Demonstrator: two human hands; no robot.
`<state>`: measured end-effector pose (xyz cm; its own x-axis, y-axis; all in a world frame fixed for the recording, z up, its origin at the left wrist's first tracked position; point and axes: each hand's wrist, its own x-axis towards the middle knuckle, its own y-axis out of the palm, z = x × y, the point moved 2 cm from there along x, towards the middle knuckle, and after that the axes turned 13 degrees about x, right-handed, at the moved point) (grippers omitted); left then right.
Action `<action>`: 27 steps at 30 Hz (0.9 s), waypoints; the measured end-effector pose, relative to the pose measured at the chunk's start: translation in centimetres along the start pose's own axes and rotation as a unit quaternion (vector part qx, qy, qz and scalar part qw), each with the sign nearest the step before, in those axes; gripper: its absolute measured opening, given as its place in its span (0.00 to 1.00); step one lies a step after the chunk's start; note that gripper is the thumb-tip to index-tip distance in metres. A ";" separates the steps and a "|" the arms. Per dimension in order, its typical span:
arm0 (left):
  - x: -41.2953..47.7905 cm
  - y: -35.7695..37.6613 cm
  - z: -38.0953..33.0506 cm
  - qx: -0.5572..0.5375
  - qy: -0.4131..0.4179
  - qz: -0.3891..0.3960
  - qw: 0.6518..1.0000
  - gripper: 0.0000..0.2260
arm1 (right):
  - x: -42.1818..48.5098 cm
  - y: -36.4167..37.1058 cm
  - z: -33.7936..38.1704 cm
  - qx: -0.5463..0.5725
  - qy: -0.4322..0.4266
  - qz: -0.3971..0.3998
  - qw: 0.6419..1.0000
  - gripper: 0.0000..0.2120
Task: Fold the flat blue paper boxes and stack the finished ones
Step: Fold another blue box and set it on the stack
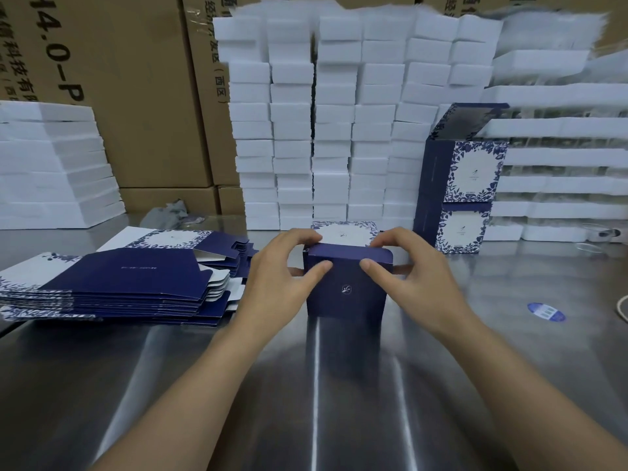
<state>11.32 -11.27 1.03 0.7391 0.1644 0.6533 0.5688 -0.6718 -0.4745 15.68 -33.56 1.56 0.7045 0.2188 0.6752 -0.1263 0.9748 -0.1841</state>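
A dark blue paper box stands upright on the steel table in front of me, a small white logo on its near face. My left hand grips its left top edge and my right hand its right top edge, thumbs pressing the top flap down. Behind it lies a white floral panel. A pile of flat blue boxes lies to the left. Two finished boxes are stacked at the back right, the upper one with its lid flap raised.
Tall stacks of white foam blocks wall off the back of the table, with more at the left and right. Brown cartons stand behind. A blue round sticker and a cord end lie on the right.
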 end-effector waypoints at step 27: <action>-0.7 0.8 -4.9 -0.147 0.054 -0.046 0.987 0.20 | -1.2 3.9 2.7 -0.223 -0.168 0.011 0.960 0.46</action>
<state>9.47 -15.50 3.10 0.6373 0.1663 0.7524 0.4904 -0.8407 -0.2296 12.45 -29.85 1.99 0.4304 0.3139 0.8463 0.2255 0.8704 -0.4376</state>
